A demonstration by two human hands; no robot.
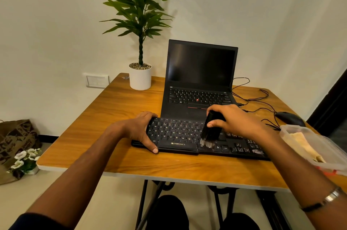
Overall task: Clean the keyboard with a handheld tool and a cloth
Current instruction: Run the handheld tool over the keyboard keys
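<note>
A black keyboard (178, 136) lies across the wooden table (120, 109) in front of an open laptop. My left hand (139, 130) grips the keyboard's left end, thumb along its front edge. My right hand (232, 121) is closed around a black brush (210, 130) whose pale bristle tips touch the keys just right of the space bar. A yellowish cloth (304, 145) lies folded inside a clear plastic container at the right edge of the table. The right part of the keyboard is partly hidden under my right wrist.
A black laptop (201, 79) stands open behind the keyboard. A white potted plant (140, 77) sits at the back left. A black mouse (289, 118) with tangled cables lies at the right. The clear plastic container (334, 156) overhangs the right front. A paper bag (16, 136) and flowers stand on the floor left.
</note>
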